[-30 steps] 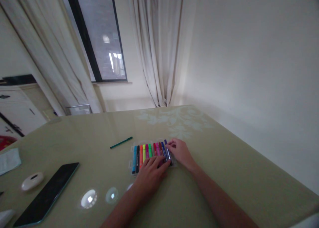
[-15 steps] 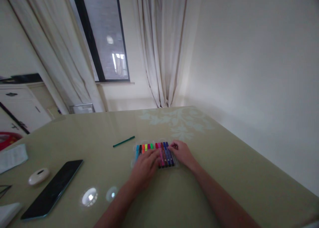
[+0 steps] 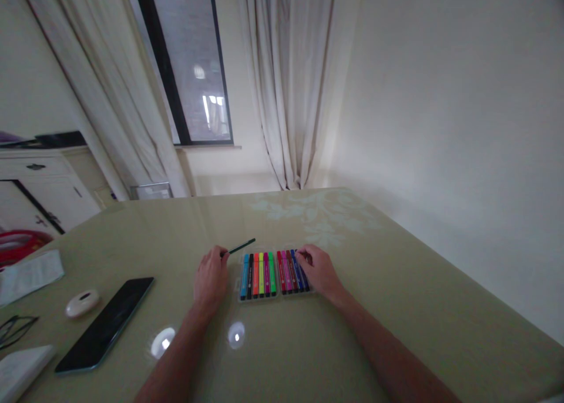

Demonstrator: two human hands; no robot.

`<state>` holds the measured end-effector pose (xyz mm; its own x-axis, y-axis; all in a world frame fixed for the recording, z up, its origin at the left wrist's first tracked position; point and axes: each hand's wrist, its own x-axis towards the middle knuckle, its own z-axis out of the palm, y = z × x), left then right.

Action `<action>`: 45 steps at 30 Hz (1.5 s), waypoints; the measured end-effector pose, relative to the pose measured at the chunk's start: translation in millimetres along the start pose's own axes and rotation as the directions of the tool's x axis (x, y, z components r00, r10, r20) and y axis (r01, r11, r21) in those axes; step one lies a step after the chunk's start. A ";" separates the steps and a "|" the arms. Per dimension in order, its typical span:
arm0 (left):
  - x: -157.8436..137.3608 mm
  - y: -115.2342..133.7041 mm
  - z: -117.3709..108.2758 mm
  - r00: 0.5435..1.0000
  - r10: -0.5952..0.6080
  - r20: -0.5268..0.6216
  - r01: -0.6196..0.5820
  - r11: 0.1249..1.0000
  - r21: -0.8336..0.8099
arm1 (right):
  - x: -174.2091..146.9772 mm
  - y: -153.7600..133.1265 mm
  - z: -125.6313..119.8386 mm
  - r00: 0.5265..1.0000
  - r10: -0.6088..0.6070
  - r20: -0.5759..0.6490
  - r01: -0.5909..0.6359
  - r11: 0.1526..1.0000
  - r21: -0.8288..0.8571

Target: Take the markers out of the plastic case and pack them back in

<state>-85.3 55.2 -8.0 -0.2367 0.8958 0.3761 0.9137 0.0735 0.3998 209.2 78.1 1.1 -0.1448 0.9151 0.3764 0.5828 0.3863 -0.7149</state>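
Note:
A dark green felt-tip pen (image 3: 242, 245) points up and to the right from the fingertips of my left hand (image 3: 212, 278), which is closed on its near end. Just right of that hand lies an open clear plastic case (image 3: 259, 301) in two halves. Several coloured markers (image 3: 261, 275) stand side by side in the left half, from light blue to bright green. Red, pink, brown and blue markers (image 3: 288, 272) fill the right half. My right hand (image 3: 318, 269) rests at the case's right edge, fingers pinched over the tops of the dark blue markers; what they grip is hidden.
On the table's left lie a black phone (image 3: 106, 323), a white oval case (image 3: 82, 303), a folded paper (image 3: 33, 276), glasses (image 3: 17, 331) and a white object (image 3: 24, 365). A wall (image 3: 462, 156) runs along the right side; curtains (image 3: 286, 86) hang behind the table.
My left hand has moved left off the markers and taken hold of the dark green pen, which has shifted right. The left half of the case is now uncovered. My right hand stays at the case.

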 end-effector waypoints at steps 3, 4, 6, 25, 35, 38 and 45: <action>-15.3 32.3 5.5 0.968 0.220 -0.118 -0.240 0.950 -0.201 | -4.7 -14.3 5.6 0.995 0.020 0.097 -0.039 0.980 0.196; -22.2 43.0 7.5 0.930 0.330 -0.160 -0.362 0.894 -0.265 | -5.6 -17.6 8.0 0.992 0.036 0.123 -0.069 0.961 0.268; -36.2 61.7 10.8 0.827 0.513 -0.231 -0.562 0.765 -0.315 | -5.8 -21.1 12.5 0.987 0.080 0.138 -0.132 0.900 0.417; -64.5 84.6 22.9 0.665 0.744 -0.055 -0.729 0.632 -0.264 | 11.9 1.8 -12.7 0.955 0.279 0.104 -0.284 0.751 0.596; -76.4 95.6 23.0 0.590 0.750 0.297 -0.724 0.655 -0.215 | 10.9 33.5 -21.8 0.930 0.263 0.256 -0.318 0.927 0.201; -77.3 97.2 24.3 0.600 0.746 0.288 -0.724 0.660 -0.201 | 11.1 32.2 -15.3 0.943 0.294 0.156 -0.310 0.947 0.088; -81.1 102.8 29.4 0.652 0.714 0.255 -0.692 0.698 -0.184 | 8.7 32.0 -10.2 0.971 0.237 0.042 -0.233 0.969 -0.086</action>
<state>37.5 3.0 -22.0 0.5821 0.7487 0.3172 0.7408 -0.6492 0.1728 234.7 97.3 -12.5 -0.0365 0.9846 0.1709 0.6668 0.1514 -0.7297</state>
